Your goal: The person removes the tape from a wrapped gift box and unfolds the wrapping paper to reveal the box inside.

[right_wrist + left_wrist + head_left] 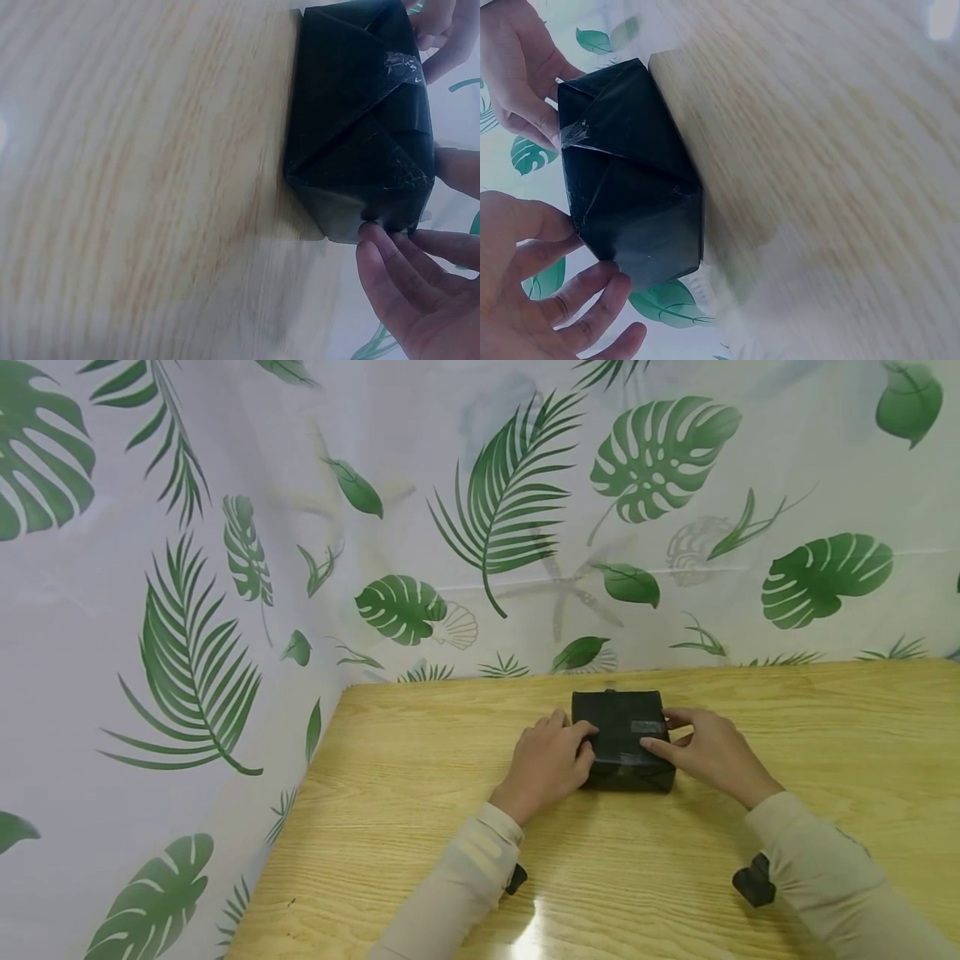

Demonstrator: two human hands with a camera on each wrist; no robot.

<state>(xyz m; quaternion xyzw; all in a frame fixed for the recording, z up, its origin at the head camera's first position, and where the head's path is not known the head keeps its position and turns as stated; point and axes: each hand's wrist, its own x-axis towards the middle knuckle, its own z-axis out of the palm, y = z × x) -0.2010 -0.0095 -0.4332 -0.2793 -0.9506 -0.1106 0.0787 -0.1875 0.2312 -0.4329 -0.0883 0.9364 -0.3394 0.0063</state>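
Observation:
A box-shaped parcel wrapped in black (pixel 618 718) sits on the wooden table, with its folded side toward me. At its left edge my left hand (pixel 547 764) grips it, one finger lying over the top. My right hand (pixel 712 752) holds the opposite edge, thumb on top and fingers down the side. Creased triangular folds and a piece of clear tape (pixel 576 135) show on the parcel's near side in the left wrist view. From the right wrist view, the right fingertips (pixel 375 234) press against the parcel's end.
The wooden table (pixel 405 760) ends at a white wall covering (pixel 300 427) printed with green leaves, behind and to the left. Dark pieces (pixel 755 881) show beneath both sleeves at the wrists. Light glares off the table's near part.

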